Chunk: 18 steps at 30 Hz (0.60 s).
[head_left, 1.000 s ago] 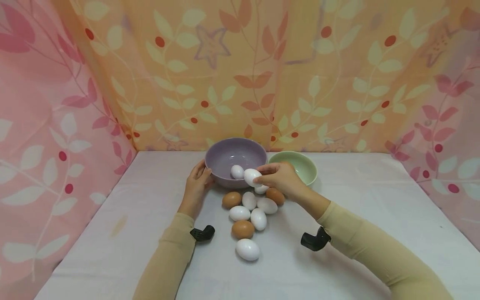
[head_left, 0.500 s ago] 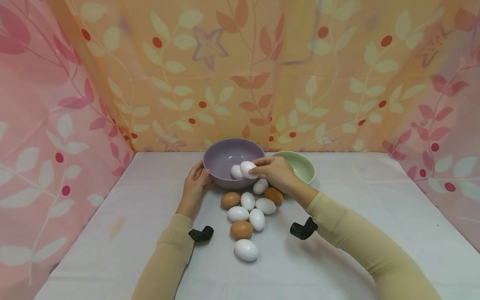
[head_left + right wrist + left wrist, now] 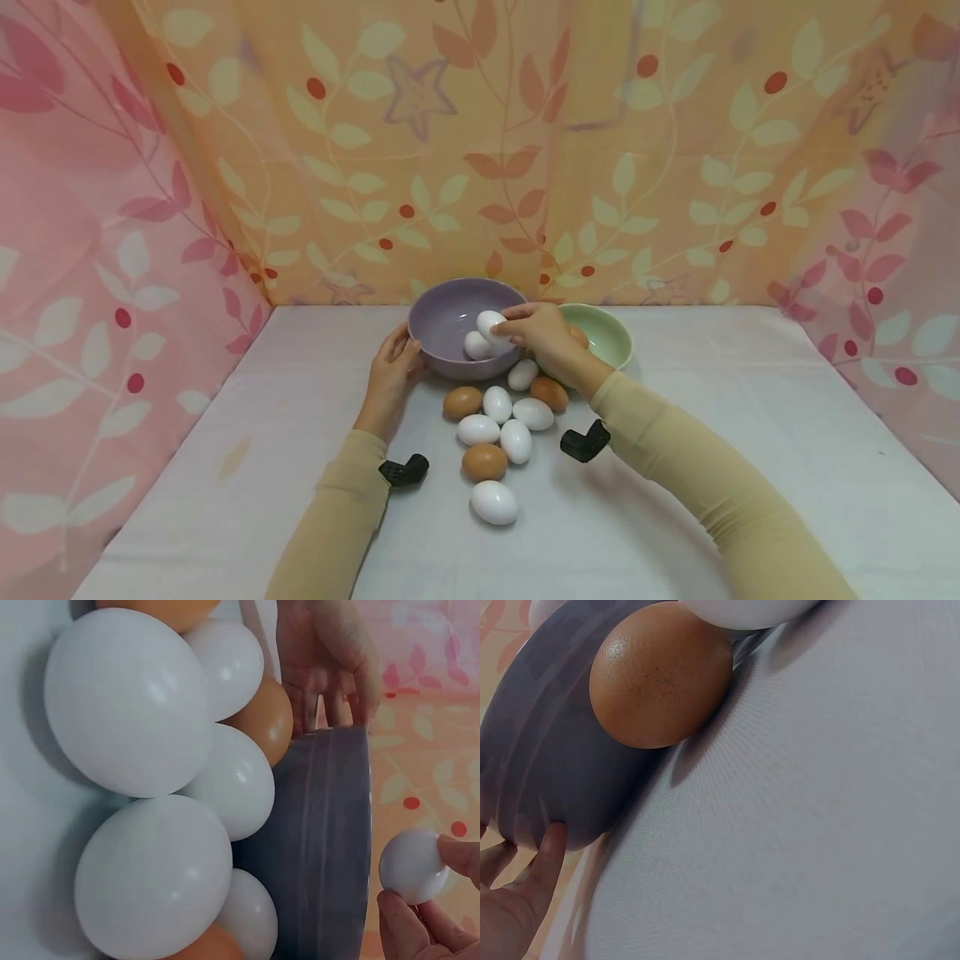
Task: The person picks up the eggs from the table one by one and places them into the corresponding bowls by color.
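A white egg point(image 3: 490, 323) is pinched between the thumb and fingertips of my right hand point(image 3: 546, 335), above the right part of the purple bowl point(image 3: 442, 321). Another white egg point(image 3: 476, 345) lies inside that bowl. My left hand point(image 3: 388, 371) holds the bowl's left side, thumb and fingertips against its outer wall. In the left wrist view a brown egg point(image 3: 660, 675) sits close to the bowl's outside. Several white and brown eggs lie in front of the bowl, among them a white egg point(image 3: 495, 502) nearest me.
Right of the purple bowl stands a green bowl point(image 3: 617, 337), partly behind my right hand, with a brown egg point(image 3: 578, 335) in it. A white cloth point(image 3: 225, 500) covers the table. Patterned curtains point(image 3: 420, 167) enclose the back and sides.
My right hand has carried the white egg up and to the left, from the purple bowl's front right rim to above its inside. The left hand stays at the bowl.
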Each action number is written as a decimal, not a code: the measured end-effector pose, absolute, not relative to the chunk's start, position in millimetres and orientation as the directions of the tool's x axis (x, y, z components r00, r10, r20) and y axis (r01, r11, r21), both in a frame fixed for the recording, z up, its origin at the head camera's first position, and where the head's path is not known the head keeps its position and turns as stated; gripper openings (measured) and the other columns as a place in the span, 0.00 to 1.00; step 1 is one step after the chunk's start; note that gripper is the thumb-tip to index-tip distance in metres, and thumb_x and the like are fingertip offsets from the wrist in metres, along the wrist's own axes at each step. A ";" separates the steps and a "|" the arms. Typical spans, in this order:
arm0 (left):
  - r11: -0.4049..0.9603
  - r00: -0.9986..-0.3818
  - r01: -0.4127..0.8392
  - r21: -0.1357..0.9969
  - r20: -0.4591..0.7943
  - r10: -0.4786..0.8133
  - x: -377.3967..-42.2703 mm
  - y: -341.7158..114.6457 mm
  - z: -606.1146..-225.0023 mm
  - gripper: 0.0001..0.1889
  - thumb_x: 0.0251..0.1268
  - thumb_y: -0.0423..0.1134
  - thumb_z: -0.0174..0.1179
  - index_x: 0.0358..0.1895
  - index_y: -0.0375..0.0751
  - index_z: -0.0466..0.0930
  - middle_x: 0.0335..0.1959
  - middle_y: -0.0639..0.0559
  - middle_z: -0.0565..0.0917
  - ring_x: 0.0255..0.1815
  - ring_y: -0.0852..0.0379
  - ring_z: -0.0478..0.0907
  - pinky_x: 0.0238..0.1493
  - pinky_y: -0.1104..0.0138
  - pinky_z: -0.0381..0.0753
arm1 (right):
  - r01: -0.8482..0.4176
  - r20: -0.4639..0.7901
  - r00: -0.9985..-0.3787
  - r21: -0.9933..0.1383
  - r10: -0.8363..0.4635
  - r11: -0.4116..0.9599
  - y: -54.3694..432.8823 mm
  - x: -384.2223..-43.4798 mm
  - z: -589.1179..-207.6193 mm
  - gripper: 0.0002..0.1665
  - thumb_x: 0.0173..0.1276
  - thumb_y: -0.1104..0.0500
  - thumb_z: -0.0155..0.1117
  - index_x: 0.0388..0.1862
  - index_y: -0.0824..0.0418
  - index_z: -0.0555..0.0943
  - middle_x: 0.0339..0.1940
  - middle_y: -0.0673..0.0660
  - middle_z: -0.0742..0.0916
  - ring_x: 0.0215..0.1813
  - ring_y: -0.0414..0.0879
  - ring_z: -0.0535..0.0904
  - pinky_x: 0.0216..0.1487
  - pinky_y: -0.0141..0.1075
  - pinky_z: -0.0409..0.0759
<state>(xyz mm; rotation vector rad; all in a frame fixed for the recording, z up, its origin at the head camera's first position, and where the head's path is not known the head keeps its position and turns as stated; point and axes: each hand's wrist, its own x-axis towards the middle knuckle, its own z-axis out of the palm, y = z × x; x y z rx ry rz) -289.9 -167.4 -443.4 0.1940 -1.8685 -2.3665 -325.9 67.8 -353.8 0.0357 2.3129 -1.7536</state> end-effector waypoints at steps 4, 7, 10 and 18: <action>-0.231 -0.984 0.008 0.973 -0.033 -0.175 -288.8 -166.9 -442.2 0.30 0.77 0.37 0.52 0.78 0.46 0.57 0.80 0.49 0.57 0.75 0.50 0.64 0.68 0.52 0.71 | 0.172 -0.208 -0.973 -0.944 -0.102 0.281 61.3 -333.4 -354.2 0.24 0.57 0.60 0.76 0.53 0.62 0.84 0.60 0.56 0.84 0.49 0.46 0.82 0.51 0.32 0.81; -0.230 -0.984 0.013 0.973 -0.028 -0.174 -288.7 -166.6 -441.8 0.29 0.77 0.37 0.52 0.78 0.46 0.57 0.80 0.49 0.58 0.75 0.51 0.64 0.67 0.53 0.73 | 0.157 -0.195 -0.976 -0.938 -0.096 0.308 58.0 -339.4 -355.9 0.25 0.57 0.59 0.77 0.55 0.61 0.84 0.62 0.57 0.83 0.48 0.47 0.84 0.52 0.33 0.82; -0.232 -0.985 0.017 0.973 -0.023 -0.171 -289.1 -166.8 -441.8 0.30 0.77 0.38 0.52 0.78 0.45 0.57 0.80 0.49 0.58 0.74 0.50 0.65 0.64 0.56 0.75 | 0.129 -0.166 -0.982 -0.938 -0.089 0.322 54.4 -345.4 -358.0 0.26 0.56 0.60 0.77 0.55 0.63 0.84 0.62 0.59 0.83 0.45 0.46 0.84 0.49 0.32 0.84; -0.233 -0.986 0.016 0.972 -0.023 -0.166 -289.6 -166.6 -443.3 0.30 0.77 0.37 0.52 0.78 0.45 0.56 0.80 0.49 0.59 0.73 0.51 0.67 0.56 0.63 0.78 | 0.081 -0.116 -0.989 -0.940 -0.088 0.332 46.7 -355.1 -362.9 0.25 0.56 0.61 0.76 0.53 0.66 0.84 0.60 0.61 0.84 0.46 0.47 0.84 0.51 0.35 0.85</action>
